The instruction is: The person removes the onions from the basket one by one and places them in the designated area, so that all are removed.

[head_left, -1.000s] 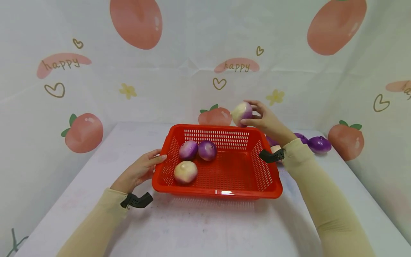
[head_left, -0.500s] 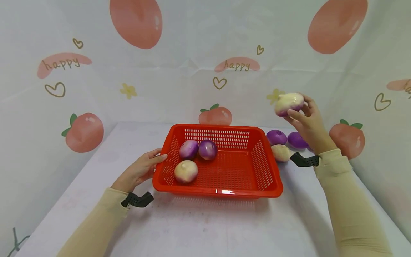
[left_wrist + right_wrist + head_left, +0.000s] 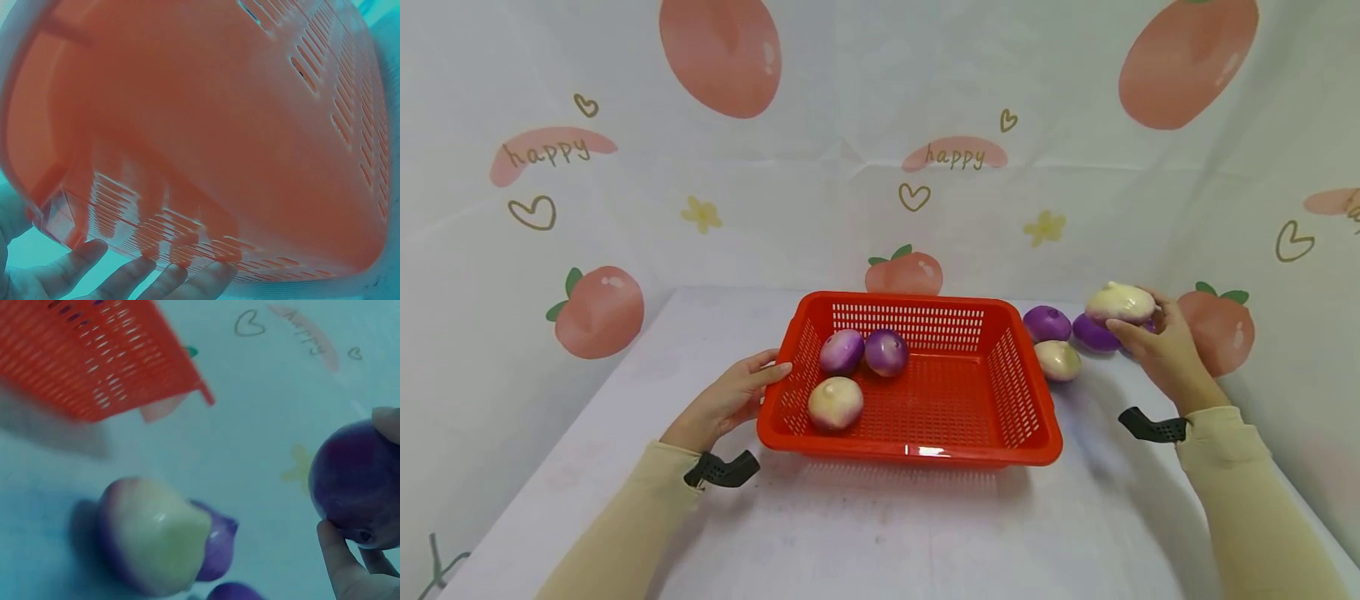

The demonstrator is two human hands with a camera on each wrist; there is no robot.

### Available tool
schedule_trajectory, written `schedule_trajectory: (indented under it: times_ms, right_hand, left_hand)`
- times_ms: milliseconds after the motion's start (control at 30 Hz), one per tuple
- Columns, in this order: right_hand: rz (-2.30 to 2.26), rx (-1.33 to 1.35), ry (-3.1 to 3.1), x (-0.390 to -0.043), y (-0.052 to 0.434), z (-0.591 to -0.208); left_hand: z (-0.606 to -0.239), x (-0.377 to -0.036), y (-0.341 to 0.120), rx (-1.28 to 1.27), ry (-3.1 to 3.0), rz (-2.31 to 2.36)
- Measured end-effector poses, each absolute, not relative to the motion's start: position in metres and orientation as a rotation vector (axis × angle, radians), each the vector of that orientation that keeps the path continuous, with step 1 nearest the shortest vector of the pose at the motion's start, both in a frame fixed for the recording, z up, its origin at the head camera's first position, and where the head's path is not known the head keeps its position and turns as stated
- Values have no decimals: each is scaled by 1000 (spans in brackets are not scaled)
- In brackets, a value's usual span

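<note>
Left hand [image 3: 724,406] rests with straight fingers against the left wall of the red basket [image 3: 917,452], which holds three onions. Right hand [image 3: 1165,350] grips a pale onion [image 3: 1120,302], seemingly just above the purple onions [image 3: 1048,322] lying on the table [image 3: 880,533] to the basket's right.

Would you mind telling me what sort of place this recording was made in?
Most likely a staged tabletop set, not a real kitchen: a printed peach-and-"happy" backdrop wraps round a white table that bears only a red basket and purple-and-white onions.
</note>
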State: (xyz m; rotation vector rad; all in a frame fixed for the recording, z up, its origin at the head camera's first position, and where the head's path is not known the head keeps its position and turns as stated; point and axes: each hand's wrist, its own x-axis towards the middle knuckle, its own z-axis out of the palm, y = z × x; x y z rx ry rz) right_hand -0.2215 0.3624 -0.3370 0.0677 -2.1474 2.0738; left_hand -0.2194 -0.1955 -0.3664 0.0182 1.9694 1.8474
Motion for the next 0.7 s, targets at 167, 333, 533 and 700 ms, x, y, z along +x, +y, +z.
schedule_trajectory:
  times_ms: [167,333,533,700]
  right_hand:
    - [1749,-31,-2457,-215,375,-359]
    - [1953,-137,-2378,-211,381,-374]
    - [1981,-250,-2401,-209,386,-383]
    - [1588,-312,-2676,-208,388,-390]
  left_hand:
    - [-366,-218,-196,36,1982,1841]
    - [-367,-218,-195,14,1990,1838]
    - [-368,-219,-195,37,1978,1845]
    - [-367,-219,-197,59,1978,1843]
